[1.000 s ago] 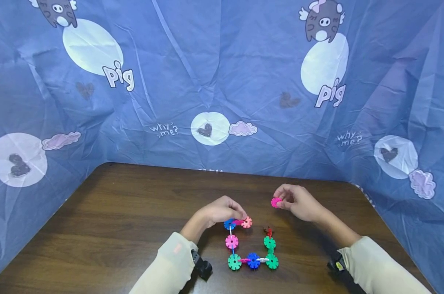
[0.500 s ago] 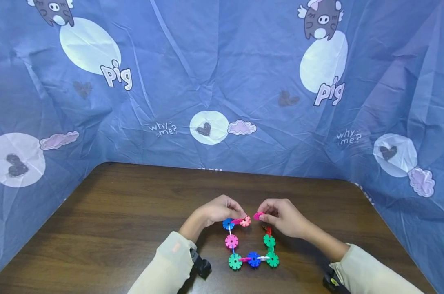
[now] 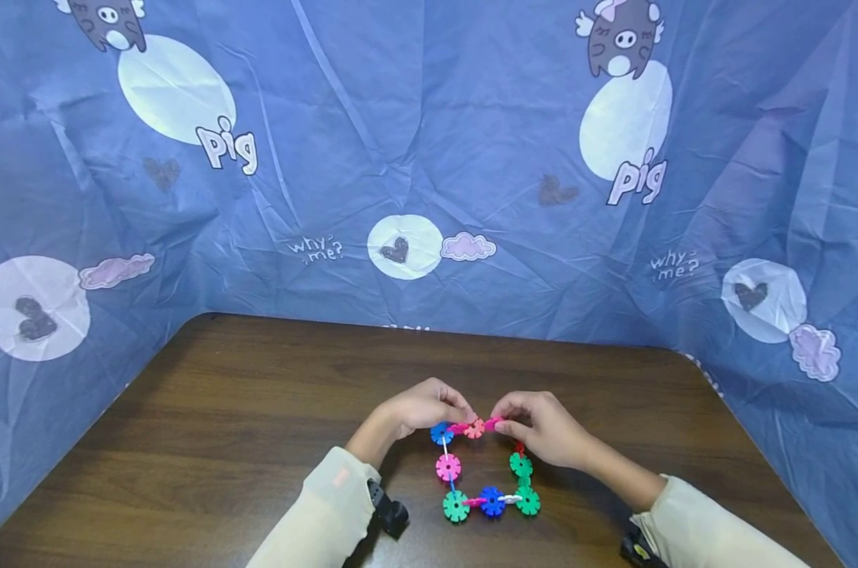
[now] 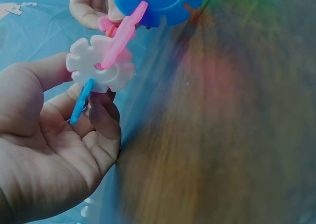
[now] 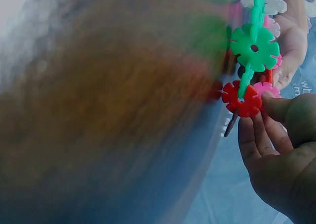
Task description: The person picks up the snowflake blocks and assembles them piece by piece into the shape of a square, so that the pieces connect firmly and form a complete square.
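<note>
Interlocking plastic snowflake discs, slotted into each other, form an almost closed square chain near the table's front. My left hand pinches the chain's far side at a coral disc, between thumb and fingers. My right hand pinches a pink disc right up against the coral one; whether the slots are engaged cannot be told. Below the right hand, a red disc ends the chain's right side, joined to a green disc. A white disc sits beside my left fingers in the left wrist view.
The chain's near side, with a green corner disc and a blue disc, lies towards me. Around it spreads the brown wooden table. A blue printed cloth hangs behind the table and along its sides.
My right hand has moved left and towards me, bringing its pink disc from apart to against the coral disc. The left hand and the chain have stayed nearly in place.
</note>
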`<state>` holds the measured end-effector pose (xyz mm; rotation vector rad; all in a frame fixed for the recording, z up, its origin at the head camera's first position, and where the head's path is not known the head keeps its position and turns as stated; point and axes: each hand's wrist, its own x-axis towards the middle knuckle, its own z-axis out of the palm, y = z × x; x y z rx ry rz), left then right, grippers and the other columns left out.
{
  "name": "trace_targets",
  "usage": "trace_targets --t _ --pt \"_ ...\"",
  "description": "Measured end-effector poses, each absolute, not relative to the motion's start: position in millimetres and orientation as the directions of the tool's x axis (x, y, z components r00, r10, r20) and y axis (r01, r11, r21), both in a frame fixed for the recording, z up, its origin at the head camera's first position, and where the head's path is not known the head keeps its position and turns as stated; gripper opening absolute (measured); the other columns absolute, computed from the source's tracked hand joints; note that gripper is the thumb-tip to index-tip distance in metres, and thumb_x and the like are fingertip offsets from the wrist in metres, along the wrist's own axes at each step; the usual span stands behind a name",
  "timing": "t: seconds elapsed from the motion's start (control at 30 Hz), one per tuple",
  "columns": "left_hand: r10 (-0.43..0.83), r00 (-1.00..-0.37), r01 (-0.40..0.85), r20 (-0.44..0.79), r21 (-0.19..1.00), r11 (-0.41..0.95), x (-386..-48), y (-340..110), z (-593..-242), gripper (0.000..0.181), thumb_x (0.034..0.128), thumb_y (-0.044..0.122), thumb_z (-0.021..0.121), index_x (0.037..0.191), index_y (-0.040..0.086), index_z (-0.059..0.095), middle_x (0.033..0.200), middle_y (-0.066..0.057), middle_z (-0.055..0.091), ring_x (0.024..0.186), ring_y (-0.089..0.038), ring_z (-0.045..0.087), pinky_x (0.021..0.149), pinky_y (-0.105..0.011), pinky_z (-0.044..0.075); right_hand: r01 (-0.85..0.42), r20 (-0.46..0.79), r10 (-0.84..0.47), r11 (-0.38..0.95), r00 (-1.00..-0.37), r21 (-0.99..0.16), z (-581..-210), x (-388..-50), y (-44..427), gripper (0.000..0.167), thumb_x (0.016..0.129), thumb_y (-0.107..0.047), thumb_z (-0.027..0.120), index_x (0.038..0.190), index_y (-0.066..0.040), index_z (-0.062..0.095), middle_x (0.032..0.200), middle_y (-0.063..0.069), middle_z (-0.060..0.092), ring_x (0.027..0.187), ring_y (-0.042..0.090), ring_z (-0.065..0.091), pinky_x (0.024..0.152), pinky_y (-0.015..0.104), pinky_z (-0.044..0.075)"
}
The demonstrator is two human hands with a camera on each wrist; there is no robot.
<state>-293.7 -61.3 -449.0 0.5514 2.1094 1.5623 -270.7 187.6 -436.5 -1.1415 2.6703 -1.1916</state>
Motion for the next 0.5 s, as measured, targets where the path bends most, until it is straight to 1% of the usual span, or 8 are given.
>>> trace_targets --t 0.17,0.27,0.33,0.5 --pt "0.554 -0.822 0.037 -0.132 0.959 0.282 -293.8 -61.9 -448.5 0.015 0.0945 0.009 0.069 0.101 -0.001 0.078 0.097 -0.005 0.077 0.094 -0.012 0.066 0.092 -0.031 0.051 -0.668 0.32 -0.632 0.444 -0.706 -0.597 -435.6 -272.2 184.8 0.012 0.092 -0.006 0.075 0.094 -0.017 0.074 0.089 -0.008 0.07 0.079 0.005 0.065 0.073 0.027 0.058" --pt "0.556 -0.82 0.033 -0.137 0.958 0.285 -293.4 -62.2 -447.7 0.016 0.0948 0.011 0.069 0.101 -0.001 0.078 0.098 -0.005 0.077 0.096 -0.013 0.065 0.094 -0.033 0.05 -0.686 0.333 -0.634 0.456 -0.697 -0.568 -433.9 -271.8 182.0 0.01 0.092 -0.007 0.077 0.093 -0.016 0.075 0.089 -0.008 0.07 0.08 0.004 0.064 0.072 0.026 0.057" --pt "0.56 -0.816 0.032 -0.141 0.957 0.288 -293.3 -62.4 -447.6 0.016 0.095 0.012 0.07 0.1 -0.002 0.078 0.098 -0.005 0.076 0.096 -0.013 0.065 0.094 -0.034 0.05 -0.689 0.337 -0.632 0.464 -0.698 -0.557 -433.1 -270.8 180.7 0.006 0.091 -0.008 0.078 0.092 -0.014 0.075 0.088 -0.007 0.072 0.079 0.003 0.065 0.072 0.026 0.058" --pt "0.559 -0.818 0.022 -0.138 0.963 0.27 -294.3 -62.4 -450.0 0.016 0.0951 0.009 0.069 0.101 -0.003 0.077 0.097 -0.005 0.076 0.094 -0.013 0.064 0.091 -0.031 0.051 -0.68 0.345 -0.611 0.478 -0.712 -0.556 -431.4 -268.5 177.5 0.006 0.088 -0.007 0.08 0.09 -0.012 0.077 0.086 -0.006 0.074 0.077 0.004 0.068 0.069 0.025 0.059"
